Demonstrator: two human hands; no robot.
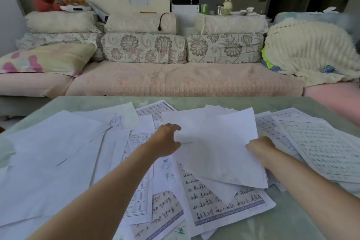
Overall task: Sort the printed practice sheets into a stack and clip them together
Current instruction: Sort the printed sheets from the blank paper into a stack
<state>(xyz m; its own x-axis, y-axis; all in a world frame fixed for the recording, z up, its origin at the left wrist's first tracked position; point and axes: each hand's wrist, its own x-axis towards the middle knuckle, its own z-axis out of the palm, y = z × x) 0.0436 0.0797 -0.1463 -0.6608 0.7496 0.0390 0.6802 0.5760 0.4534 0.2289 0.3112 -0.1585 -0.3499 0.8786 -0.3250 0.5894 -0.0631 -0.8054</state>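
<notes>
Each grip is closed on the gathered sheets (220, 148): left hand (165, 140) curled round their left edge, right hand (261, 148) pinching the right, probably to square them. Around that bundle, loose practice sheets (214, 208) lie strewn, unsorted, across the worktop (303, 218).

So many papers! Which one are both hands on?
The blank white sheet in the middle: left hand and right hand hold its side edges; the rest lie loose.

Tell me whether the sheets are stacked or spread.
Spread: the sheets lie scattered, overlapping at odd angles across the table; no neat stack.
</notes>
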